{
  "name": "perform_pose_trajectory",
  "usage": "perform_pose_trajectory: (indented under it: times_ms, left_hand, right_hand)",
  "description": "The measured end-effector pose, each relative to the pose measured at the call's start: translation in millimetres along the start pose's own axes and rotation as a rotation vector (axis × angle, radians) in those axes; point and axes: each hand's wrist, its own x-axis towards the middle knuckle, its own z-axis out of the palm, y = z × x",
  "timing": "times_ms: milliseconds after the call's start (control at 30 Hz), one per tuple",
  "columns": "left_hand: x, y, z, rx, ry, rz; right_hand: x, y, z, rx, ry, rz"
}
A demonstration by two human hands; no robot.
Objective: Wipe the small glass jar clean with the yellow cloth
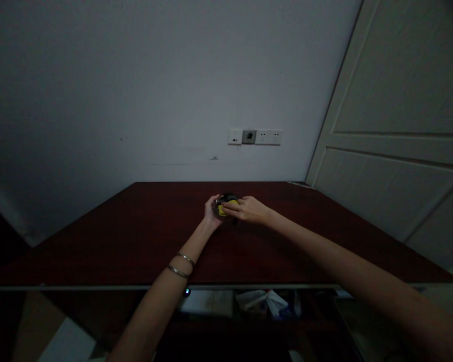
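Observation:
Above the far middle of the dark red tabletop (154, 241), my two hands meet at one small rounded thing. It is black and yellow (222, 210), with a shiny, clear-looking edge on its left; I cannot make out its kind in this dim light. My left hand (210, 210) is wrapped around its left side, thumb toward the top. From the right, my right hand (249, 208) reaches in with its fingertips on the yellow part. Its fingers are bent together and cover some of the thing. A dark bit shows below the right fingers.
A pale wall with a row of sockets (262, 137) stands behind the table. A white panelled door (392, 130) borders the right side. Under the front edge is an open shelf with a white box (207, 302) and crumpled packets (266, 303).

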Motion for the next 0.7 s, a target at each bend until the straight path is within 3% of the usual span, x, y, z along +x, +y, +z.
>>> perform_pose_trajectory:
  times_ms: [100, 267, 467, 700]
  left_hand:
    - [1, -1, 0.5, 0.01, -0.026, 0.044]
    - [4, 0, -3.2, 0.016, 0.002, 0.087]
    - [3, 3, -1.5, -0.01, 0.018, 0.066]
    - [0, 0, -1.8, 0.003, 0.022, 0.004]
  right_hand:
    - [2, 0, 2, 0.017, -0.058, -0.007]
    - [3, -8, 0, 0.057, -0.097, 0.128]
    - [-2, -10, -11, 0.082, 0.025, 0.136]
    - [-2, -9, -14, 0.051, 0.11, 0.036]
